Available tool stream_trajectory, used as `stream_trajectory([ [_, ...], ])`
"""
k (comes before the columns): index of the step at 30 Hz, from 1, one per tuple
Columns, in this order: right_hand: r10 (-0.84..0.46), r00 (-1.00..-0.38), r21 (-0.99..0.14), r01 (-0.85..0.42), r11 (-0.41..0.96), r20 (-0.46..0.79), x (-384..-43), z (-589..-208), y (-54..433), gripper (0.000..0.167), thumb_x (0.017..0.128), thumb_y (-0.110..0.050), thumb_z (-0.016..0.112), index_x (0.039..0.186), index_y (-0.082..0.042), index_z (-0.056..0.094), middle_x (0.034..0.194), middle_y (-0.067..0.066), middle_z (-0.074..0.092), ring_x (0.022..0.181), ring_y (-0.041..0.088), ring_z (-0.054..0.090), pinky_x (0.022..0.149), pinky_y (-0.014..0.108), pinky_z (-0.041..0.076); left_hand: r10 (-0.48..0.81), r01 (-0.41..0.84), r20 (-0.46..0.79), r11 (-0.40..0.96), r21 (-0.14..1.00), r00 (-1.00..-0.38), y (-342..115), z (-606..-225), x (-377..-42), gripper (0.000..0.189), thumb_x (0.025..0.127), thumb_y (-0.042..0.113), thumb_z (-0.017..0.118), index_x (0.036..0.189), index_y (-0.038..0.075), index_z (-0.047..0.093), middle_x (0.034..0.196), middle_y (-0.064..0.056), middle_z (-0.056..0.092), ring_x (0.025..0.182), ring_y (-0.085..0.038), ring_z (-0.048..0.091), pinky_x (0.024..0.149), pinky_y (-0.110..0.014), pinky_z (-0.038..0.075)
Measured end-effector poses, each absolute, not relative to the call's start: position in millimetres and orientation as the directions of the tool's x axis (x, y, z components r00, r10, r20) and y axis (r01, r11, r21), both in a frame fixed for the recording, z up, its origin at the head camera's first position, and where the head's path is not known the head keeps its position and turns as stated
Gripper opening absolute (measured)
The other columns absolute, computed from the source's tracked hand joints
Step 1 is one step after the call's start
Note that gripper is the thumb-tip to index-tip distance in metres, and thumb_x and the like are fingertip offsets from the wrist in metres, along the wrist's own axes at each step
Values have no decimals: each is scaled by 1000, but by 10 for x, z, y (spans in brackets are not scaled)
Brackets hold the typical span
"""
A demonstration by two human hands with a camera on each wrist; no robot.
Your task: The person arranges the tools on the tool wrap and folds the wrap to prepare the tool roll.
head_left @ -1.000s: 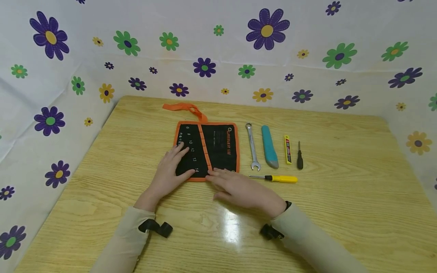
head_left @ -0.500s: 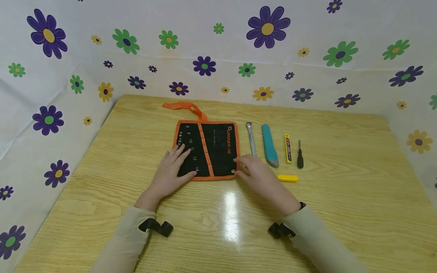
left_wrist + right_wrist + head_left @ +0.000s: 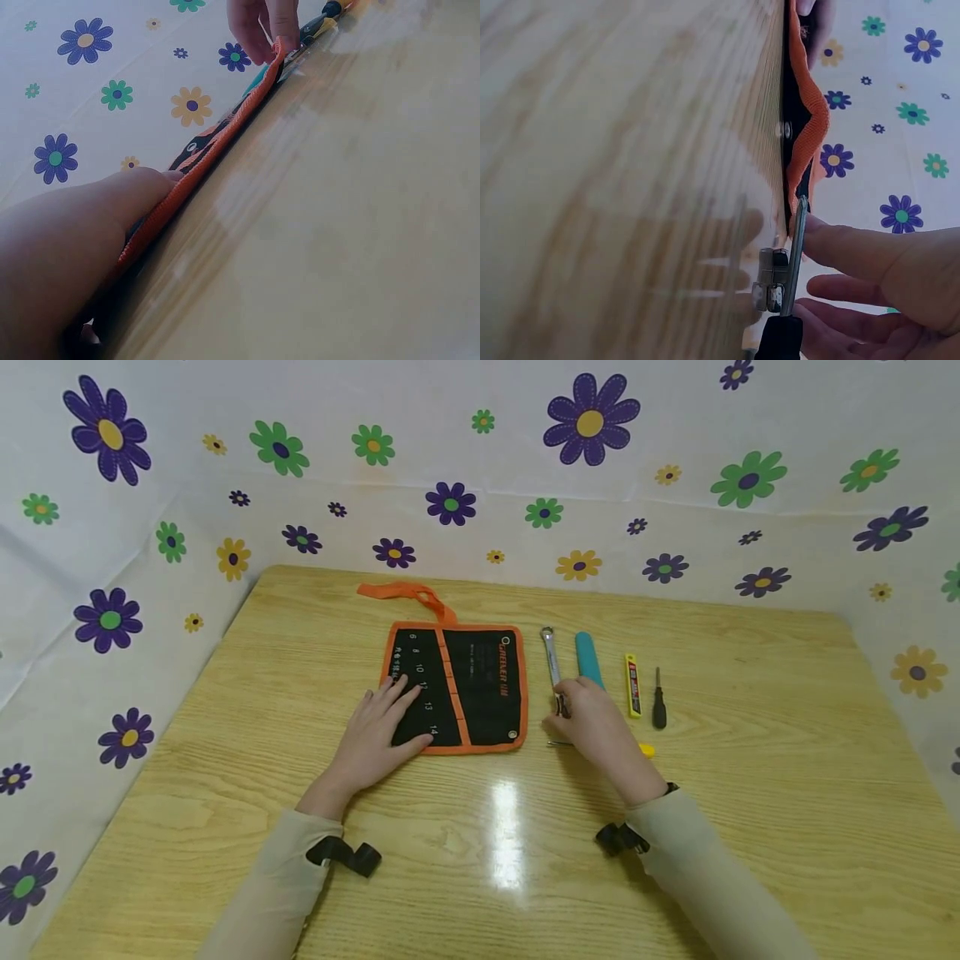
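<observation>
My left hand [image 3: 372,733] rests on the left part of a black tool pouch [image 3: 487,685] with orange edging, fingers spread and relaxed. In the left wrist view, its thumb [image 3: 146,191] lies along the pouch's edge. My right hand [image 3: 596,727] hovers over the lower end of a silver combination wrench [image 3: 551,656], thumb and fingers apart. From the right wrist, its fingertips show just above the tabletop, close to the wrench end [image 3: 775,281]. The hand partly covers a turquoise utility knife [image 3: 588,656] and a yellow-handled screwdriver [image 3: 647,750].
Right of the knife lie a yellow blade case [image 3: 633,685] and a small black-handled screwdriver [image 3: 659,706]. An orange strap [image 3: 405,594] trails from the pouch's far side. All rest on a wooden table [image 3: 750,777]; flowered cloth [image 3: 337,443] hangs behind and at the sides.
My right hand has moved from the pouch's lower edge, past its lower right corner, to the wrench's lower end. The left hand and the pouch have stayed in place.
</observation>
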State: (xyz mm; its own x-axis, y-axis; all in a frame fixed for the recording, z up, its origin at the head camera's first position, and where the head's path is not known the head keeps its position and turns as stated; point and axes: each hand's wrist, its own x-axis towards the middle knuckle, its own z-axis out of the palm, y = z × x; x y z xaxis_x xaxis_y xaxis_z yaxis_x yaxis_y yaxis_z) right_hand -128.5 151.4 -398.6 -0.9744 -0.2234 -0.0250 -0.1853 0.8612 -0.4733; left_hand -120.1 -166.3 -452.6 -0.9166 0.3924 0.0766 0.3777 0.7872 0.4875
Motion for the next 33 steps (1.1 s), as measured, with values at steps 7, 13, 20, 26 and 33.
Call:
stream_trajectory([
  [7, -232, -971, -440, -184, 879, -58, -1294, -4000, 1528, 29, 75, -15, 83, 91, 1, 63, 82, 9, 54, 73, 22, 49, 60, 32, 44, 395, 378, 72, 791, 481, -916, -1661, -4533, -1208, 78, 90, 54, 58, 150, 14, 32, 157, -8, 19, 145, -27, 6, 115, -50, 5],
  [13, -235, -968, -418, -181, 890, -83, -1283, -3973, 1540, 28, 79, -15, 80, 96, 2, 67, 84, 10, 58, 75, 22, 51, 62, 33, 45, 397, 381, 74, 790, 480, -915, -1657, -4529, -1213, 77, 90, 54, 58, 151, 14, 32, 157, -8, 19, 145, -27, 6, 115, -50, 5],
  [20, -242, -967, -401, -191, 896, -81, -1315, -3942, 1509, 15, 79, -7, 75, 89, 1, 66, 76, 8, 58, 70, 21, 51, 58, 32, 44, 392, 375, 70, 792, 481, -917, -1659, -4531, -1220, 77, 90, 54, 58, 151, 15, 31, 157, -8, 19, 145, -26, 5, 115, -50, 4],
  [26, -249, -965, -368, -201, 908, -87, -1322, -3947, 1463, 17, 73, -5, 73, 81, -2, 58, 69, 6, 52, 63, 21, 49, 51, 29, 40, 389, 367, 59, 797, 479, -919, -1663, -4526, -1210, 77, 90, 54, 57, 151, 16, 31, 158, -8, 19, 145, -26, 5, 115, -49, 4],
  [33, -287, -957, -303, -265, 916, -30, -1271, -3945, 1434, 33, 75, -5, 72, 105, 3, 63, 72, 10, 56, 64, 22, 50, 50, 32, 43, 395, 372, 56, 796, 477, -917, -1670, -4538, -1215, 78, 89, 55, 57, 151, 15, 31, 157, -9, 19, 145, -27, 6, 115, -49, 4],
])
